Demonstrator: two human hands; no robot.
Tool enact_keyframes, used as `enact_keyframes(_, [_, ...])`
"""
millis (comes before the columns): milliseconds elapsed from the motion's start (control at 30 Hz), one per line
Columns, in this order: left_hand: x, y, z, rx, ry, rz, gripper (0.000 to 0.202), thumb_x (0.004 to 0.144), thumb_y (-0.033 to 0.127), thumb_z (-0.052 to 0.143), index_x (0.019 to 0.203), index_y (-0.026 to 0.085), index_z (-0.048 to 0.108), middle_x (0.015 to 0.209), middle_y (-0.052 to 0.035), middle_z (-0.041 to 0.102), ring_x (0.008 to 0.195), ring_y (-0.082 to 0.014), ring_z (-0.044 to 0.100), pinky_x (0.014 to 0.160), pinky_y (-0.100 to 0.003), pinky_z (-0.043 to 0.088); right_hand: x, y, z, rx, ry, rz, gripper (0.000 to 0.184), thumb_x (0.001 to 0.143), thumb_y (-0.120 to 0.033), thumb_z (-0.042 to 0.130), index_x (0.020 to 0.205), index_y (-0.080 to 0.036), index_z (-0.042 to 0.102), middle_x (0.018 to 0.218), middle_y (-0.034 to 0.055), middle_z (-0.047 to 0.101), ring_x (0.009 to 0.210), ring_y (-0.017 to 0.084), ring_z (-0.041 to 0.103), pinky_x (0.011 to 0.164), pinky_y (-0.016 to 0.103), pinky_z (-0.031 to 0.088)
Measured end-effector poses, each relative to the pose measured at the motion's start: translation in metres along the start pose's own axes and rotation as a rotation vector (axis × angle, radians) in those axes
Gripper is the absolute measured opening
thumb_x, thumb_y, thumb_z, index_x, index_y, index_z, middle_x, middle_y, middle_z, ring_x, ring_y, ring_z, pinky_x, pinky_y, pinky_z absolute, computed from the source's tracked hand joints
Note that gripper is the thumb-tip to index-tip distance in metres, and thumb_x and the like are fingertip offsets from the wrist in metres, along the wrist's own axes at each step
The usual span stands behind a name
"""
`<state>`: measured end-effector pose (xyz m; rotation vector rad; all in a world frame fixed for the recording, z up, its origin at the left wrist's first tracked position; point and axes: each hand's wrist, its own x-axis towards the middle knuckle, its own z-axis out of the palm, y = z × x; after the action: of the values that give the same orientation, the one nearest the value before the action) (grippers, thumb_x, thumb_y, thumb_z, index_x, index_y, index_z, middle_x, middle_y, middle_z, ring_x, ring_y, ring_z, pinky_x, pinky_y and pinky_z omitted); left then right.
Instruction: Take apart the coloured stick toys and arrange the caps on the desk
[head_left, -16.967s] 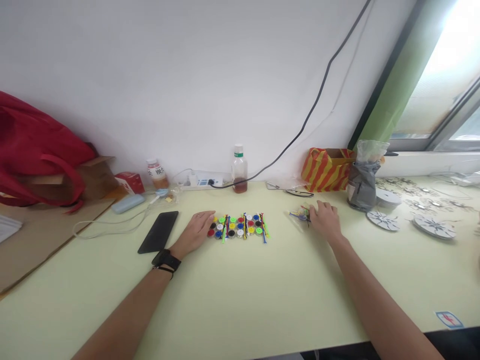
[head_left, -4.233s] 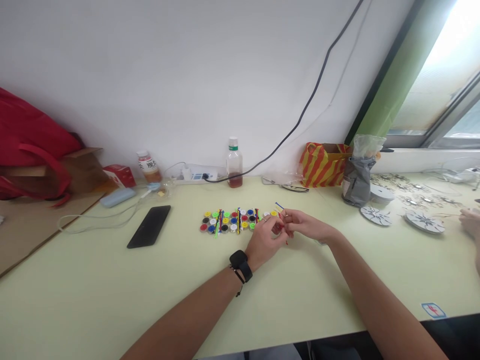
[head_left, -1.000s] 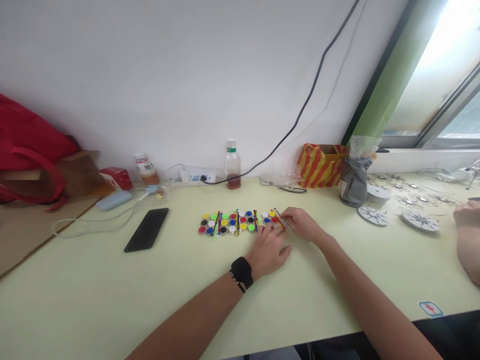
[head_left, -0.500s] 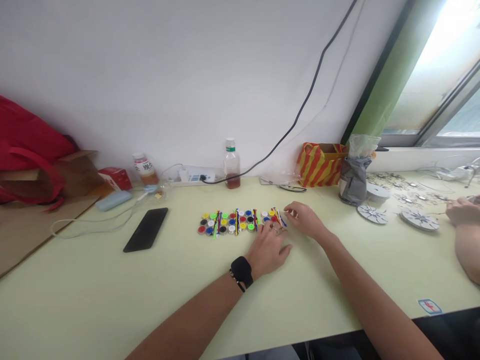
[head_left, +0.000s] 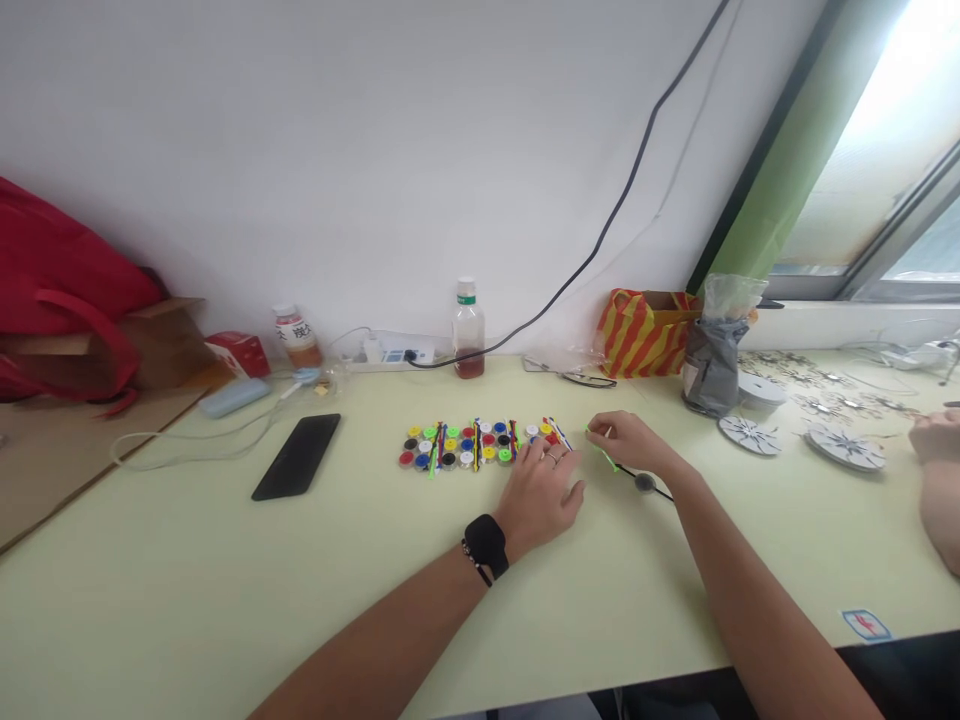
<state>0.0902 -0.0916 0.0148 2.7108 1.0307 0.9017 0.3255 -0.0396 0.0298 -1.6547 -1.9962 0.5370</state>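
left hand on the coloured discs, right hand pinching a green strip

the coloured discs (head_left: pixel 466 459) lie in rows across the middle of the surface (head_left: pixel 405 600), with coloured sticks (head_left: pixel 476 445) laid across them in bundles, all well back from the near edge. the left hand (head_left: pixel 536 490) rests palm down at the right end of the rows, fingers slightly spread, thumb apart. the right hand (head_left: pixel 630 440) is near it, farther to the right, its fingers pressed together on the far end of a green strip (head_left: pixel 604 456). from the strip's other end a black stick (head_left: pixel 664 494) slants rightward and toward the near edge, with a dark disc (head_left: pixel 644 484) on it.

room for moving is widest on the near side, where the surface runs from both hands down to its near edge. a gap parts the rows from the black phone (head_left: pixel 298 457) on the left. toward the far edge, a bottle (head_left: pixel 469 335) stands near the wall. on the right, a grey pouch (head_left: pixel 711 365) and slotted plates (head_left: pixel 750 435) come between the right hand and another person's hand (head_left: pixel 934 435), cut off by the view.

the left fingers hide some discs. the black stick passes out of sight at the right forearm, and whether the dark disc touches the surface is hard to tell.
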Motion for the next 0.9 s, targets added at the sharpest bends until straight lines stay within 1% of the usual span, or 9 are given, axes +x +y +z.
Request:
enact_keyframes(67, [0.002, -0.001, 0.0, -0.058, 0.078, -0.035, 0.031, 0.097, 0.027, 0.056, 0.127, 0.021, 0.06, 0.123, -0.0103, 0.067, 0.116, -0.0308, 0.056, 0.102, -0.049, 0.047, -0.001, -0.012, 0.0, 0.21, -0.008, -0.001, 0.025, 0.089, -0.044, 0.06, 0.083, -0.02, 0.067, 0.084, 0.0058, 0.072, 0.072, 0.019, 0.064, 0.069, 0.032, 0.048])
enact_keyframes(167, [0.004, -0.005, 0.0, -0.144, 0.179, -0.098, 0.032, 0.099, 0.023, 0.053, 0.131, 0.021, 0.056, 0.125, -0.0098, 0.066, 0.116, -0.0284, 0.058, 0.104, -0.047, 0.047, -0.006, -0.035, 0.006, 0.564, -0.096, -0.029, 0.035, 0.091, -0.053, 0.061, 0.092, -0.019, 0.067, 0.091, 0.0062, 0.069, 0.076, 0.019, 0.064, 0.073, 0.034, 0.052])
enact_keyframes(233, [0.005, -0.008, 0.001, -0.191, 0.218, -0.125, 0.035, 0.1, 0.025, 0.054, 0.135, 0.023, 0.053, 0.128, -0.0094, 0.065, 0.117, -0.0279, 0.058, 0.106, -0.047, 0.046, -0.009, -0.049, 0.011, 0.717, -0.143, -0.049, 0.038, 0.091, -0.056, 0.064, 0.097, -0.019, 0.068, 0.091, 0.005, 0.067, 0.079, 0.018, 0.063, 0.075, 0.034, 0.052])
enact_keyframes(300, [0.006, -0.01, 0.002, -0.245, 0.234, -0.143, 0.036, 0.101, 0.028, 0.055, 0.137, 0.024, 0.052, 0.127, -0.0086, 0.065, 0.118, -0.0272, 0.059, 0.106, -0.046, 0.047, -0.011, -0.057, 0.016, 0.795, -0.164, -0.044, 0.039, 0.09, -0.056, 0.067, 0.1, -0.019, 0.069, 0.089, 0.0036, 0.066, 0.078, 0.017, 0.06, 0.074, 0.032, 0.05])
enact_keyframes(433, [0.006, -0.013, 0.004, -0.366, 0.245, -0.179, 0.029, 0.101, 0.026, 0.055, 0.13, 0.024, 0.057, 0.119, -0.0072, 0.067, 0.115, -0.0252, 0.06, 0.101, -0.042, 0.049, -0.012, -0.062, 0.017, 0.825, -0.196, -0.008, 0.034, 0.087, -0.052, 0.071, 0.096, -0.02, 0.069, 0.088, 0.0026, 0.067, 0.078, 0.016, 0.06, 0.075, 0.032, 0.05])
enact_keyframes(633, [0.008, -0.012, 0.002, -0.437, 0.262, -0.172, 0.029, 0.099, 0.016, 0.053, 0.126, 0.024, 0.06, 0.118, -0.0078, 0.066, 0.114, -0.0244, 0.06, 0.096, -0.039, 0.05, -0.015, -0.063, 0.009, 0.833, -0.326, -0.012, 0.021, 0.083, -0.032, 0.069, 0.1, -0.02, 0.068, 0.086, 0.0024, 0.067, 0.081, 0.017, 0.061, 0.081, 0.033, 0.052])
enact_keyframes(767, [0.009, -0.012, 0.003, -0.469, 0.264, -0.159, 0.016, 0.098, 0.017, 0.054, 0.111, 0.022, 0.062, 0.107, -0.0061, 0.067, 0.104, -0.0223, 0.062, 0.091, -0.036, 0.05, -0.016, -0.066, 0.009, 0.832, -0.342, -0.036, 0.013, 0.08, -0.028, 0.068, 0.089, -0.02, 0.061, 0.084, 0.0017, 0.065, 0.079, 0.016, 0.059, 0.078, 0.032, 0.05])
enact_keyframes(833, [0.009, -0.011, 0.004, -0.474, 0.262, -0.146, 0.014, 0.097, 0.016, 0.055, 0.107, 0.022, 0.061, 0.102, -0.0054, 0.067, 0.099, -0.0213, 0.062, 0.089, -0.035, 0.049, -0.017, -0.066, 0.009, 0.795, -0.359, -0.059, 0.011, 0.08, -0.027, 0.066, 0.085, -0.02, 0.059, 0.081, 0.0008, 0.063, 0.073, 0.015, 0.055, 0.072, 0.029, 0.047])
enact_keyframes(900, [0.008, -0.011, 0.005, -0.473, 0.25, -0.136, 0.01, 0.096, 0.017, 0.055, 0.103, 0.022, 0.06, 0.098, -0.0044, 0.066, 0.093, -0.0202, 0.061, 0.085, -0.034, 0.049, -0.016, -0.061, 0.009, 0.732, -0.338, -0.053, 0.009, 0.082, -0.028, 0.061, 0.086, -0.02, 0.059, 0.075, -0.0014, 0.058, 0.065, 0.013, 0.048, 0.064, 0.027, 0.042])
